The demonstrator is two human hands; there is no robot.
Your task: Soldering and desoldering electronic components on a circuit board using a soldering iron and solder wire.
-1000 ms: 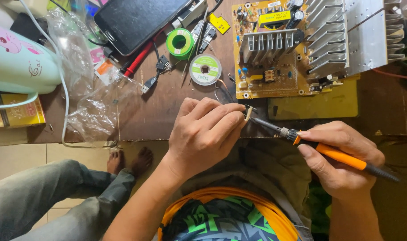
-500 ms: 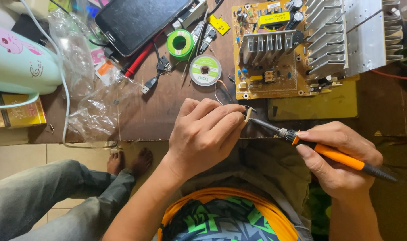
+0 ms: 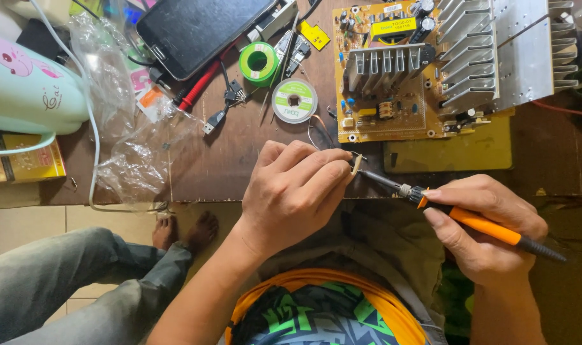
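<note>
At the tabletop (image 3: 240, 160) edge: left hand (image 3: 294, 191) pinching a small component (image 3: 356, 164) between fingertips; right hand (image 3: 485, 223) closed around an orange-handled soldering iron (image 3: 476, 222), tip touching that component. Yellow circuit board (image 3: 393, 70) lies just beyond, solder spool (image 3: 294, 100) nearby.

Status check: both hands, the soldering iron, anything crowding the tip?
Left hand pinching a small part. Right hand gripping the orange soldering iron, tip at the part. Circuit board and solder reel close behind, not touching.
</note>
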